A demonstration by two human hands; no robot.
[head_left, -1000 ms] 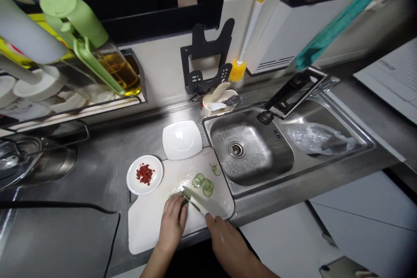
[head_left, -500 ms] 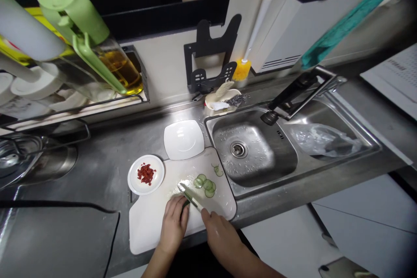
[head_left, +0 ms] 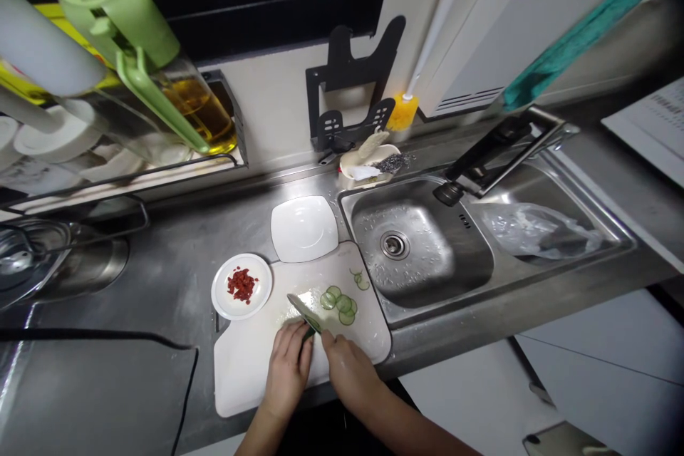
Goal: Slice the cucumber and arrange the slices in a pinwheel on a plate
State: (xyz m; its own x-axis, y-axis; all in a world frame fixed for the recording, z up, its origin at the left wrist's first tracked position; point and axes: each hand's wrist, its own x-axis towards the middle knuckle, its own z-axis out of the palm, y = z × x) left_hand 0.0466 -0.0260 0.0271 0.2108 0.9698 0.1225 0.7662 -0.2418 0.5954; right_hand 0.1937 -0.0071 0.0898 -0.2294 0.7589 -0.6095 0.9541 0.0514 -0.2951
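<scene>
On a white cutting board (head_left: 246, 370) my left hand (head_left: 289, 360) is closed over a piece of cucumber (head_left: 308, 333), mostly hidden under the fingers. My right hand (head_left: 350, 370) grips a kitchen knife (head_left: 303, 311) by its handle, the blade slanting up and left beside the fingertips of my left hand. Several round cucumber slices (head_left: 340, 303) lie overlapping to the right of the blade. Thin curved cucumber bits (head_left: 360, 279) rest near the board's upper right corner.
Left of the board stands a white plate with chopped red pieces (head_left: 242, 285). A square white dish (head_left: 304, 229) sits behind the board. To the right are a steel sink (head_left: 427, 278), a faucet (head_left: 475, 164) and a plastic bag (head_left: 534, 228). An oil bottle (head_left: 197, 114) stands on the upper left rack.
My right hand and the knife have moved left and a little up, so the blade reaches farther past my left fingertips. The whole view has shifted slightly. The slices lie as before.
</scene>
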